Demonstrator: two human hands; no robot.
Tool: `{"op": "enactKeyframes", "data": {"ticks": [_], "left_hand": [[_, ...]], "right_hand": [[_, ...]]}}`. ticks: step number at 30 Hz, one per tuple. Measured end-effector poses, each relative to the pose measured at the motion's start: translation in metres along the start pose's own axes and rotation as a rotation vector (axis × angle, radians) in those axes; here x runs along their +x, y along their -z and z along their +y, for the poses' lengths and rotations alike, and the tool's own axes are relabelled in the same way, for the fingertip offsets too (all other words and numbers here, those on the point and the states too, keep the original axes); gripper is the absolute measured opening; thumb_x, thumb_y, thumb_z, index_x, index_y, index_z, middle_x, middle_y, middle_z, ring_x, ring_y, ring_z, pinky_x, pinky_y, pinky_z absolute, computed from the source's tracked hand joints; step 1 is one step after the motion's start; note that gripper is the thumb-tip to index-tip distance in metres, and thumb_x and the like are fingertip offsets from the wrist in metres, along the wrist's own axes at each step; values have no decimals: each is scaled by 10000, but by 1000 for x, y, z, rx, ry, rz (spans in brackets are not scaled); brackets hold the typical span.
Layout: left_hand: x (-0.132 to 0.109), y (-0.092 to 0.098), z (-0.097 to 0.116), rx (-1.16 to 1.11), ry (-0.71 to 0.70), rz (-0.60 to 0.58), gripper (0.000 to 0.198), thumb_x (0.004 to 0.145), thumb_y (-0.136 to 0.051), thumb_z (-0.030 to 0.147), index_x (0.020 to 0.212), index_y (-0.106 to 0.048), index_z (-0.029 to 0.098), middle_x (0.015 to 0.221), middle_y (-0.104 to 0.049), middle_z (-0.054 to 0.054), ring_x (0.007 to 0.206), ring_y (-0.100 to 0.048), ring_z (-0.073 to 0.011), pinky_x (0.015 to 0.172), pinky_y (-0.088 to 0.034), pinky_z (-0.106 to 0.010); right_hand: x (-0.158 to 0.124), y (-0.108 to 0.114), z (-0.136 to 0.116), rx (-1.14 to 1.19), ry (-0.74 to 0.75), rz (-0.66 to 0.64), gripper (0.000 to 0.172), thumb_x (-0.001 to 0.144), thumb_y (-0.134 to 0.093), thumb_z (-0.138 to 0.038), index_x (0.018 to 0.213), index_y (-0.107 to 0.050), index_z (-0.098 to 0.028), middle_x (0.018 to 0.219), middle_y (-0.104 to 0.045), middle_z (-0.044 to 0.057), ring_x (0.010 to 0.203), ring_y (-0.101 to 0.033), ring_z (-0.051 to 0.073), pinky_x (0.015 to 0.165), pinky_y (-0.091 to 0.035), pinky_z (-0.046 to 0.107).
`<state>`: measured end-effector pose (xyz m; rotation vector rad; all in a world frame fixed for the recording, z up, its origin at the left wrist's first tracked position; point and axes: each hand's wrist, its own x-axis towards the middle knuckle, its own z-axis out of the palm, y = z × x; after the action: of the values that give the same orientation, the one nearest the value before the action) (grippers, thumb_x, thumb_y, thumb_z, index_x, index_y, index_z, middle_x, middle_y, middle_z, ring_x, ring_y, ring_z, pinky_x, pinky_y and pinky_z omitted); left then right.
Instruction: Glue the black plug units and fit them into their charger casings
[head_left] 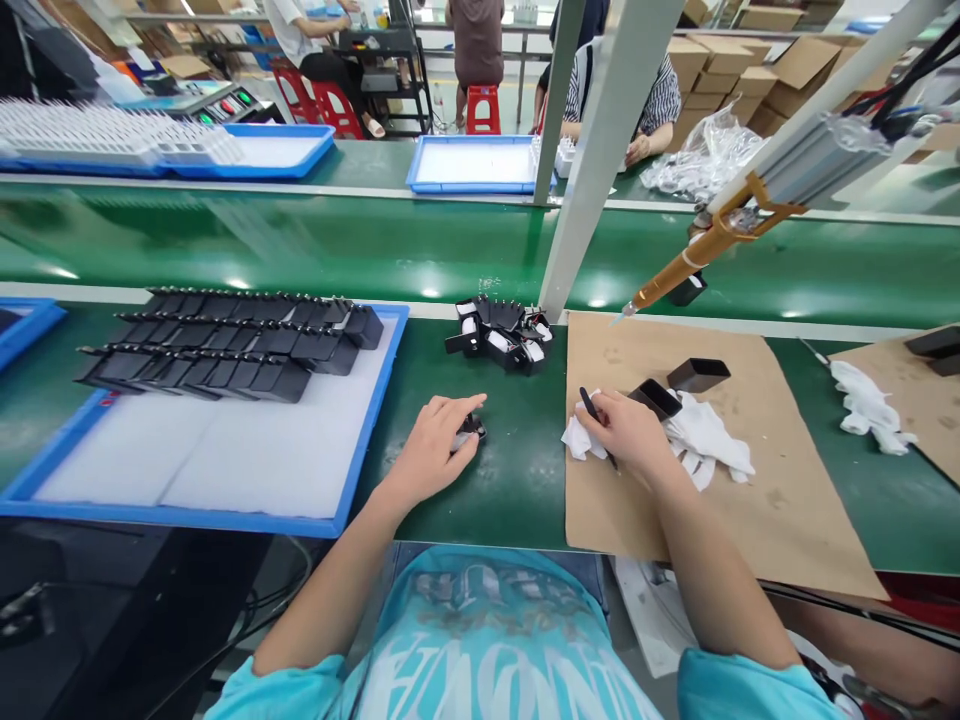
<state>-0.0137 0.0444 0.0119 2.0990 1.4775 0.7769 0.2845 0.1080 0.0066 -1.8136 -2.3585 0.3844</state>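
My left hand [435, 447] rests on the green bench, fingers curled over a small black part [472, 430]. My right hand [626, 430] lies on a brown cardboard sheet [780, 500], closed on a thin black pen-like tool [594, 412] and a crumpled white cloth [579, 440]. Just past that hand lies an open black rectangular casing [656, 397], with a second black casing [697, 374] behind it. A heap of small black-and-white parts [501, 335] sits beyond both hands.
A blue tray [225, 460] with white foam holds rows of black casings [225, 345] at left. An orange dispenser nozzle [679, 270] hangs over the cardboard beside a grey post [592, 160]. More white cloth [866, 405] lies at right. Other people sit across the green conveyor [300, 240].
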Motion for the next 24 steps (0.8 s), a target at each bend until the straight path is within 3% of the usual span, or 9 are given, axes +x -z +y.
{"op": "enactKeyframes", "data": {"ticks": [4, 7, 10, 15, 20, 24], "left_hand": [[-7, 4, 6, 98, -18, -34, 515, 983, -393, 246, 1491, -313, 211, 1326, -599, -79, 1108, -508, -227, 995, -439, -431], [-9, -1, 6, 97, -25, 15, 438, 989, -428, 292, 1418, -432, 207, 1201, -664, -72, 1059, -562, -204, 926, -491, -361], [-7, -10, 5, 91, -22, 117, 296, 954, -524, 311, 1228, -590, 217, 1088, -702, -48, 994, -620, -182, 865, -515, -304], [-7, -27, 8, 261, -53, 232, 179, 963, -497, 279, 1053, -642, 225, 1056, -709, -34, 930, -645, -177, 817, -505, -293], [-7, -29, 16, 620, 31, 41, 254, 958, -499, 357, 1167, -612, 268, 935, -680, -40, 815, -634, -205, 563, -420, -280], [-3, -26, 17, 569, 80, -70, 251, 955, -480, 330, 1164, -598, 255, 921, -635, -62, 840, -617, -223, 551, -406, -284]], "right_hand": [[1, 0, 2, -1, 14, -22, 405, 906, -455, -468, 611, -380, -201, 685, -551, 3, 593, -505, 126, 534, -244, 256], [1, 0, 2, 1, 18, -36, 409, 908, -453, -484, 618, -399, -201, 688, -550, 2, 567, -486, 121, 524, -243, 256], [1, 0, 1, -10, 25, -40, 394, 913, -452, -482, 638, -438, -200, 708, -560, 7, 569, -487, 122, 513, -237, 257], [0, -1, 0, -44, 42, -44, 385, 925, -445, -471, 657, -476, -197, 727, -574, 12, 587, -500, 125, 508, -228, 256], [0, -2, -1, -54, 55, -59, 387, 938, -428, -468, 673, -493, -194, 757, -592, 20, 611, -518, 128, 500, -214, 257], [0, -3, -1, -63, 63, -58, 398, 941, -414, -475, 669, -496, -197, 760, -601, 25, 635, -537, 136, 501, -210, 258]]}}
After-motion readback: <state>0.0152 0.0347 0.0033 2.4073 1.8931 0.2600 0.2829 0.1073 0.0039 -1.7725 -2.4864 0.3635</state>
